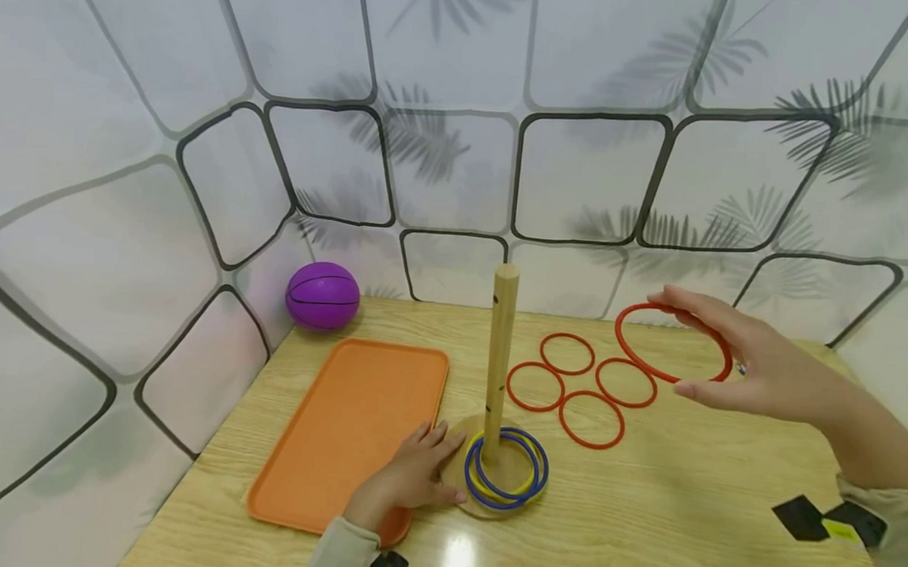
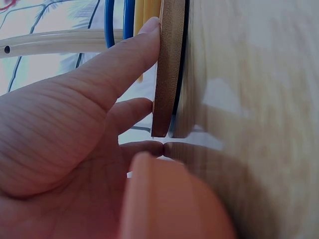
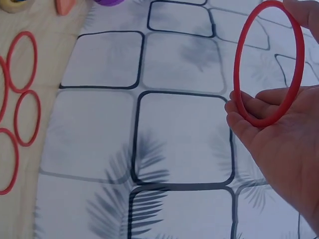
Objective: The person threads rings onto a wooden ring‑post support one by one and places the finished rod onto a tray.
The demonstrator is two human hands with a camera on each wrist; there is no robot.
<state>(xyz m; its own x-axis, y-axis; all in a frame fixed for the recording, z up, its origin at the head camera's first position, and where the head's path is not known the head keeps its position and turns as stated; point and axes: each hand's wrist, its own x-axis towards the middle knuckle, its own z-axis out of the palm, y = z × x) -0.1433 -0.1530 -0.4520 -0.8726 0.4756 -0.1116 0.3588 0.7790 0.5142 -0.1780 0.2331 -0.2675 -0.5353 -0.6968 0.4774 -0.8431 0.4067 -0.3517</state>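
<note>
A wooden peg stands upright on a round wooden base. Around its foot lie two blue rings and a yellow ring, stacked loosely. My left hand rests against the base's left side, thumb on its upper edge and fingers spread along the rim. Held up at the right, a red ring is gripped by my right hand, thumb on one side of the hoop and fingers on the other. Several more red rings lie flat on the table behind and right of the peg.
An orange tray lies left of the base, partly under my left wrist. A purple ball sits at the back left corner, by the patterned wall. The wooden table extends to the right below my right arm.
</note>
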